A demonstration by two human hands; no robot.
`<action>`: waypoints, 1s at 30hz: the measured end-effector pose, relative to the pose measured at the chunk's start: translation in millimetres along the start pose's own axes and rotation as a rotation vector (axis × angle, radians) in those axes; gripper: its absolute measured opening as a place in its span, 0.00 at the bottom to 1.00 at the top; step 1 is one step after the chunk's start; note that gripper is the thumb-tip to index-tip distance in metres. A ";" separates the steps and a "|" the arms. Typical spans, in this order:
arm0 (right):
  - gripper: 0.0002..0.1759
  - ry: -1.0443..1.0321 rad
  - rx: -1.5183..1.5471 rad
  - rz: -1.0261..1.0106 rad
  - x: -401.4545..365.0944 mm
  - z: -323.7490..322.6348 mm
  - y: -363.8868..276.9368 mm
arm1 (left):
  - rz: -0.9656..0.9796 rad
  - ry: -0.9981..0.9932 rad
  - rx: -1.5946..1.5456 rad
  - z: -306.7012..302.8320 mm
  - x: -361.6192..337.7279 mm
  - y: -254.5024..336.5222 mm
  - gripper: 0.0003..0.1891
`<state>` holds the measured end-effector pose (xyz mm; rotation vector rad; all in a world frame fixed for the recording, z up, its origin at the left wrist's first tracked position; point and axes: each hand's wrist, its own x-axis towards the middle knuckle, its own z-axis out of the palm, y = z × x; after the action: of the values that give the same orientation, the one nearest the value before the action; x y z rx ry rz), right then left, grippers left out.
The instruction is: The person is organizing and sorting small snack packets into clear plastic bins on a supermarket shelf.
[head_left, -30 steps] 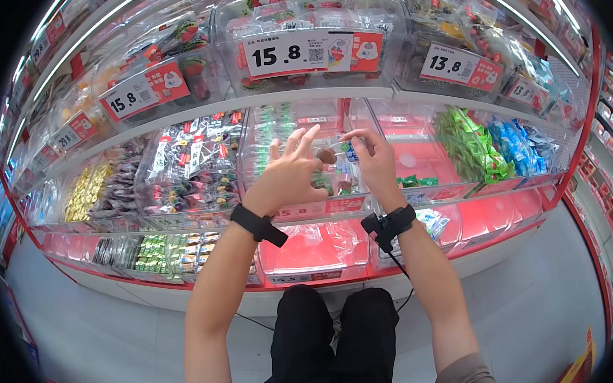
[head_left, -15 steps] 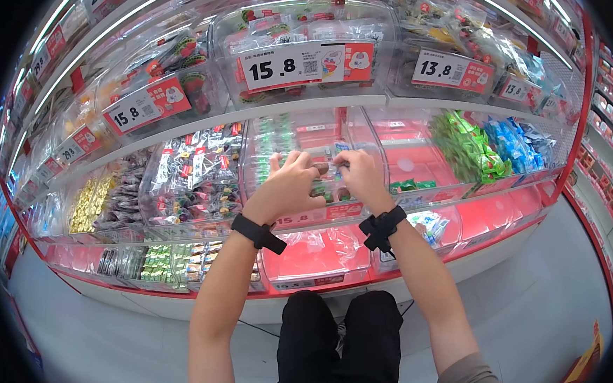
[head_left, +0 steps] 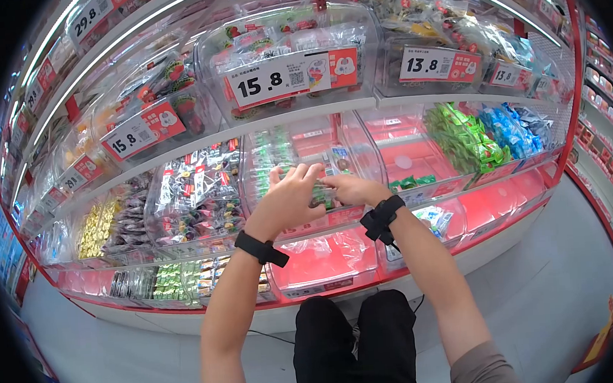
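My left hand (head_left: 291,198) arches over a clear plastic bin (head_left: 361,149) on the middle shelf, fingers curved and spread, thumb low near the bin's front. Beside it, my right hand (head_left: 355,189) points leftward with its fingers bent together at small packets; whatever they pinch is hidden. Green-and-clear packets (head_left: 270,150) stand in a row along the bin's left side. A few small packets (head_left: 338,161) lie behind my fingers, too small to identify. Black straps circle both wrists.
Left of the bin stands another bin of dark wrapped snacks (head_left: 201,184); gold packets (head_left: 96,229) lie further left. Green bags (head_left: 465,138) and blue bags (head_left: 512,135) fill the right side. A price card reading 15.8 (head_left: 265,84) fronts the upper shelf, which overhangs my hands.
My right hand has turned and shifted left and down, closer to my left hand. The left hand keeps its arched shape over the bin. The whole view has tilted slightly.
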<state>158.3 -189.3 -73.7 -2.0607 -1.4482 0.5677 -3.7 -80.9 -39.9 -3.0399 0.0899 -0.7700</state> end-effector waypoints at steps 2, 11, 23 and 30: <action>0.32 -0.051 -0.054 0.022 -2.1 -3.1 -6.1 | 0.046 0.038 0.039 3.8 0.2 -0.2 0.24; 0.22 0.490 -0.308 0.147 7.1 8.9 3.8 | 0.046 0.035 0.134 12.1 1.9 3.0 0.23; 0.18 0.208 -0.398 0.347 16.8 4.9 7.5 | 0.083 -0.051 0.068 6.8 2.7 -2.5 0.20; 0.16 0.871 0.152 -0.246 2.5 4.2 10.6 | -0.018 -0.082 0.049 2.6 5.5 0.1 0.28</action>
<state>164.0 -189.0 -83.9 -1.6350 -1.0457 -0.2979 2.3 -81.4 -39.6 -3.0248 0.0429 -0.6374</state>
